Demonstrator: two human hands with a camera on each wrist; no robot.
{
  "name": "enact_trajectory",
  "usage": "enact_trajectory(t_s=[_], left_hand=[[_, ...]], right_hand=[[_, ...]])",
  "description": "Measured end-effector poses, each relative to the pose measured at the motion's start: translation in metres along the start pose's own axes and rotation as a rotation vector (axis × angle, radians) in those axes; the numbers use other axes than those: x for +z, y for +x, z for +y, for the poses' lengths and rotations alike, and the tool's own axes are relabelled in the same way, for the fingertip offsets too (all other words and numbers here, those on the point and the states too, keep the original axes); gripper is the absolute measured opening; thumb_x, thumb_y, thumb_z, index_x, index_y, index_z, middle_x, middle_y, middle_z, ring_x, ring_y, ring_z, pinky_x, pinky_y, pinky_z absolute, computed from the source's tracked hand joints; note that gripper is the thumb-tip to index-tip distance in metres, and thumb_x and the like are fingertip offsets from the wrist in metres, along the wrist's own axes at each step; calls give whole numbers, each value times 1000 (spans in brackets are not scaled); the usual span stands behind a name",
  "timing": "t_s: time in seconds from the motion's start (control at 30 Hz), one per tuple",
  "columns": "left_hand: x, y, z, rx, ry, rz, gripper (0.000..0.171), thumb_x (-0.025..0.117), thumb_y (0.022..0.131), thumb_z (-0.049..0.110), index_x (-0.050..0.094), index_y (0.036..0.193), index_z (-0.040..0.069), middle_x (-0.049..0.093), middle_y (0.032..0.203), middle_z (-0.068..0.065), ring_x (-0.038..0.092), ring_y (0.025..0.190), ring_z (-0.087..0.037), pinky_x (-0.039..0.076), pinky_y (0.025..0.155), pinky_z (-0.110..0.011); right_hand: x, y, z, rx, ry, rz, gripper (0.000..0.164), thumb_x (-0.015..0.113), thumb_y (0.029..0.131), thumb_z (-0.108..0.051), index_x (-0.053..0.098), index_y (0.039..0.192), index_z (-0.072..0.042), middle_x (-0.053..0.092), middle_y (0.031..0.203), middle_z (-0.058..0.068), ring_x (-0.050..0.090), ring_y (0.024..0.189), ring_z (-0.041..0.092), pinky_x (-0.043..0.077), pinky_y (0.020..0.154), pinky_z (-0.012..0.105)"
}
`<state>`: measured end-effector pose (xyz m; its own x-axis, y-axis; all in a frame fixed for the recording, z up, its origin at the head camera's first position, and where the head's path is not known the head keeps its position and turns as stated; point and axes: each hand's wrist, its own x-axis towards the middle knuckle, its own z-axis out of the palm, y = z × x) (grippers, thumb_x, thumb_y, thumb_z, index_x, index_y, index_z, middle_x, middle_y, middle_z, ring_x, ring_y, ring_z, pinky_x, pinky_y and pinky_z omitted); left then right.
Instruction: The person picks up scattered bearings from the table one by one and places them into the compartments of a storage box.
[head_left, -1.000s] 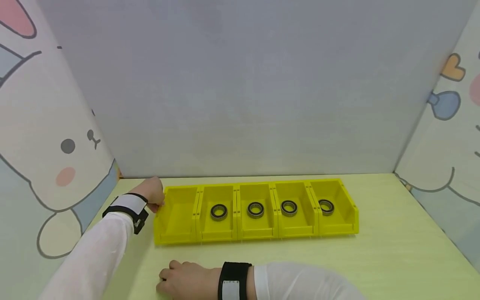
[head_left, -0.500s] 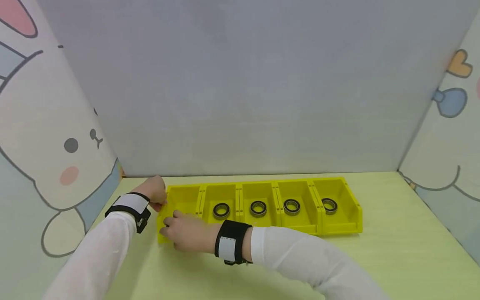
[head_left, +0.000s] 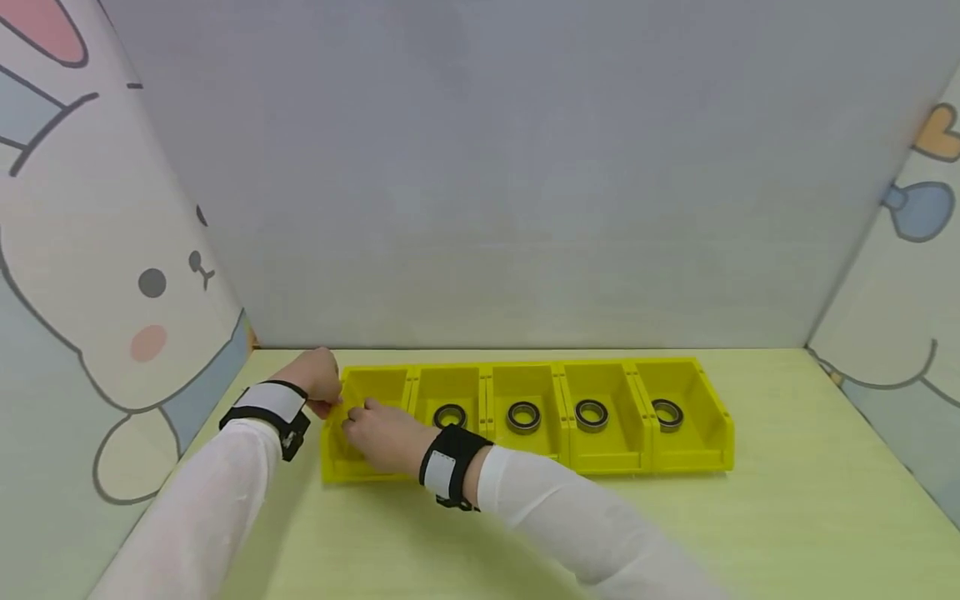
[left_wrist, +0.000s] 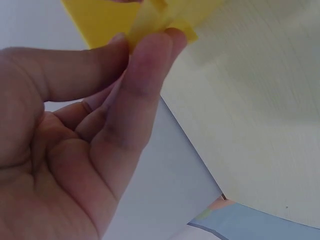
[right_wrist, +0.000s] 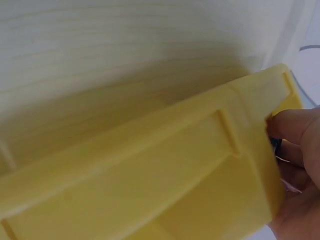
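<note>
A row of joined yellow bins point(head_left: 686, 460) stands on the table. My left hand point(head_left: 318, 377) pinches the left side wall of the leftmost bin point(head_left: 375, 383); in the left wrist view, thumb and index finger point(left_wrist: 146, 70) meet on the yellow edge. My right hand point(head_left: 390, 437) reaches into that same bin over its low front. The right wrist view shows its fingers curled round a mostly hidden dark ring with a shiny edge, a bearing point(right_wrist: 276, 144), behind the bin's wall. The other bins each hold one bearing, such as this one point(head_left: 512, 419) in the middle bin.
Further bearings lie in the second bin point(head_left: 438, 416), partly behind the right wrist, and in the bins to the right point(head_left: 580, 416). The pale table point(head_left: 810, 500) ends at a grey back wall point(head_left: 525, 208). Cartoon-printed side walls point(head_left: 97, 292) flank it.
My right hand has moved from the table in front of the bins up and into the leftmost bin. The left hand keeps its pinch on the wall. The head view has shifted slightly.
</note>
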<state>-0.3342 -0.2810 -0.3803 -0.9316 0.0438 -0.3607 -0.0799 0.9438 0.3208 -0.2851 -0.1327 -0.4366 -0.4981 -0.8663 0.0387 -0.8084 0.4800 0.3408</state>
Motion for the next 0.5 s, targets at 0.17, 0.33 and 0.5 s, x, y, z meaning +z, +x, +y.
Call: enact_trajectory(t_s=[0.17, 0.33, 0.5], left_hand=[[-2, -1, 4, 4, 29, -4, 14, 63, 82, 0, 60, 69, -3, 61, 55, -8, 64, 47, -13, 56, 53, -26], [-3, -1, 5, 3, 39, -7, 13, 63, 83, 0, 61, 70, -3, 62, 57, -8, 65, 49, -15, 57, 55, -27], [-2, -4, 5, 1, 37, -5, 14, 62, 83, 0, 62, 69, -3, 63, 57, -10, 66, 50, -16, 58, 56, -28]], right_hand=[[7, 5, 2, 18, -13, -57, 16, 56, 95, -22, 63, 109, -17, 60, 100, -5, 47, 81, 12, 39, 77, 21], [3, 9, 3, 37, 33, -127, 12, 55, 96, -22, 66, 101, -20, 57, 85, -6, 48, 74, 11, 40, 69, 19], [2, 12, 1, 68, 137, -172, 9, 55, 96, -22, 63, 95, -19, 50, 72, -5, 47, 66, 10, 37, 60, 18]])
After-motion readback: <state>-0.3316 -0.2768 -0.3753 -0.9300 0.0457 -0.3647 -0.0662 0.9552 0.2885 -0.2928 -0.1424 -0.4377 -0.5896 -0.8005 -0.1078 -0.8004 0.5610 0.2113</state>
